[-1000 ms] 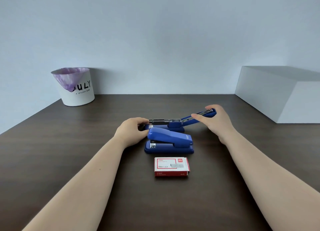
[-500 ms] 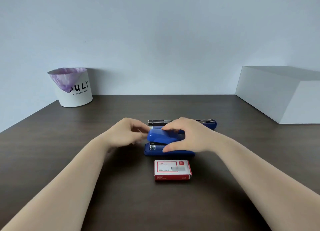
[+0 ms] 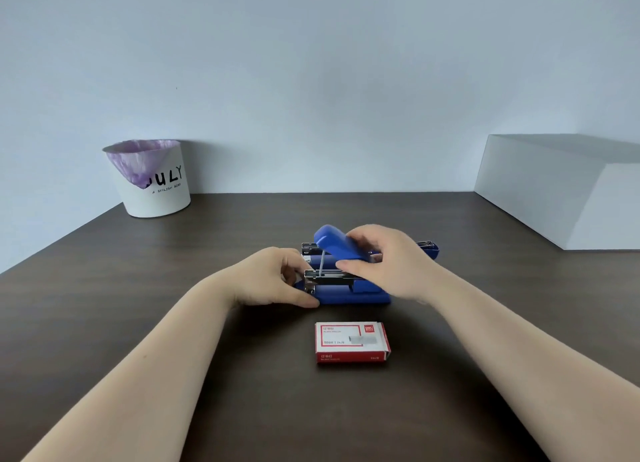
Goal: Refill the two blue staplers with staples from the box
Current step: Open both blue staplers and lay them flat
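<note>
Two blue staplers lie one behind the other on the dark wooden table (image 3: 104,305). The near stapler (image 3: 349,293) has its blue lid (image 3: 334,241) tilted up, and its metal staple channel shows beneath. My right hand (image 3: 384,260) grips that lid. My left hand (image 3: 273,278) holds the near stapler's front end and base. The far stapler (image 3: 431,248) lies flat and fully opened out behind my hands, mostly hidden by them. A red and white staple box (image 3: 351,342) lies shut on the table just in front of the near stapler.
A white bin (image 3: 154,184) with a purple liner stands at the back left against the wall. A large white box (image 3: 561,188) sits at the back right.
Both hands left the far stapler, which now lies flat and open. They moved to the near stapler, and my right hand has swung its lid upward.
</note>
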